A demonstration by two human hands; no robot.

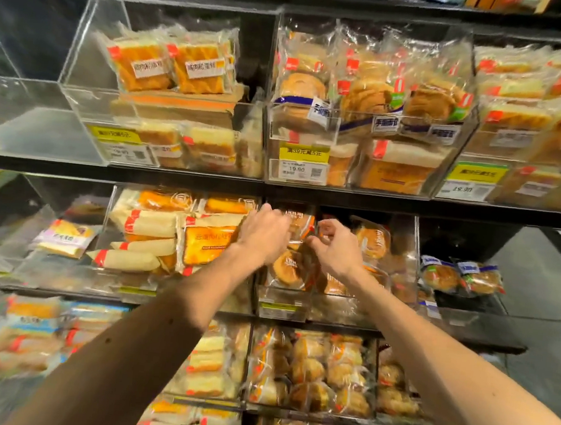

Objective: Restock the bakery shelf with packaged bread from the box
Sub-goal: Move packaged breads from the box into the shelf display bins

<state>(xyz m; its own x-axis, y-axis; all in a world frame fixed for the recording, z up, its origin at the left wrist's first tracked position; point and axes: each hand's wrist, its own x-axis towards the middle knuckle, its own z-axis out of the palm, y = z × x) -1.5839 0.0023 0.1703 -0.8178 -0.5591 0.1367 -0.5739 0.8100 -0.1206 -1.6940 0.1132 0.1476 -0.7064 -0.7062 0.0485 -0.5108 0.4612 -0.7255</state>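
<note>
Thumb and forefinger of the right hand (337,248) pinch the clear wrapper of a bun packet (289,266), with the other fingers curled in above it. The left hand (263,233) reaches in just beside it, back of the hand facing near; its fingers bend over the far side of the packets and the tips are hidden, so it cannot be told whether they grip anything. Both bare forearms stretch up from the near edge of the view, and the two hands sit close together but apart.

The bun packet lies in a clear bin (283,298) at the centre of the middle shelf (448,336), among other packets of round brown buns piled against the bin's front wall.

In the bin just to the left lie long pale loaf packets (148,223) with red bands, and an orange packet (206,243) leans partly behind the left wrist. To the right, well apart from the hands, two buns in blue-banded wrappers (461,276) lie side by side. On the shelf above, a yellow price tag (303,153) is fixed to the front of a bin full of stacked bread, and to its left two orange cake packets (170,61) stand upright. Below the forearms, more bins hold small wrapped pastries (312,369), blurred.
</note>
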